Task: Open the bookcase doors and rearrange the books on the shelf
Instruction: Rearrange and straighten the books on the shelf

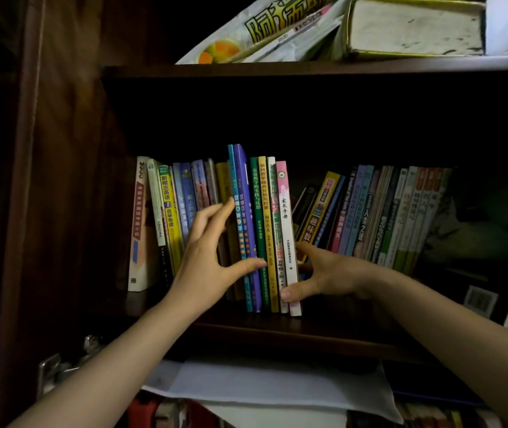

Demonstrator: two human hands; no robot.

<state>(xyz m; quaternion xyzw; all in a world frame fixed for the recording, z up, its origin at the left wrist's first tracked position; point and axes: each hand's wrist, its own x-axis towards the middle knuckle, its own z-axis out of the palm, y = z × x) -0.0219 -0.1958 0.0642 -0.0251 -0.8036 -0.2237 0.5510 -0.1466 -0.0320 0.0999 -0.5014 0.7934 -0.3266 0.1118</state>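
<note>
Squaring up the pulled-out bundle of books [262, 236] is the step you are on, as I read it: six or so thin spines, teal and purple on the left through green, yellow and white to a pink one on the right, stand at the front edge of the middle shelf [323, 330], proud of the rows behind. Your left hand [212, 257] spans the bundle's left side, fingers spread wide along the teal spine and the thumb pressed across the purple and green spines lower down. Your right hand [323, 276] cups the right side, thumb pinching the foot of the pink book, fingers reaching behind it where I cannot tell how they lie. Keep both palms flat and squeeze evenly, because thin paperbacks tend to fan or slip out of the middle if only the outer covers are pressed. Slide the bundle along the board rather than lifting it, and keep the spines upright. To the left, the row of books [166, 217] stands nearly straight; to the right, the leaning row [379, 211] tilts toward the gap just beside your right hand and may topple into it, so steady that side first. Below lies a sheet of paper [271, 387], and above, a thick book [413, 26] lies flat.
</note>
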